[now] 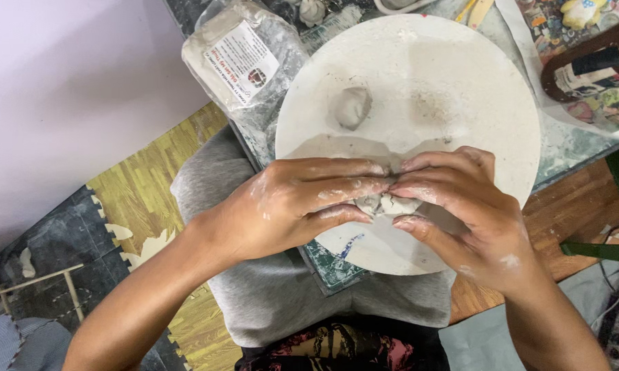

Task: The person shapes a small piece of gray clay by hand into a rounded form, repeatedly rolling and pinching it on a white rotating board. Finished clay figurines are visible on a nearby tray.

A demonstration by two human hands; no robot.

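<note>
The left hand [289, 206] and the right hand [460, 206] meet fingertip to fingertip over the near part of a round white board [460, 82], and between them they pinch a small lump of grey clay [385, 204]. Both hands are closed on it: the left thumb presses in from below and the left fingers from above, while the right fingers curl over the top and the right thumb comes in underneath. Only a little of the lump shows in the gap between the fingertips, so its full shape cannot be told. It lies dead centre between the two hands, neither one nearer, with what shows of it running left to right along the line where the fingertips join. Both hands are smeared with pale clay.

Farther out on the board, beyond the hands and slightly to the left, a second, smaller piece of grey clay [352, 106] sits alone, well apart from the held lump. The board rests on a cutting mat [333, 268] whose corner pokes out beneath its near edge, over the person's lap in grey shorts [282, 302].

To the far left of the board lies a clear plastic bag of clay [244, 62] with a white label, tilted, its lower end just beside the board's rim. At the far right stands a dark brown bottle [591, 65] on a colourful printed sheet. Wooden floor and yellow foam mat tiles [151, 185] show below.
</note>
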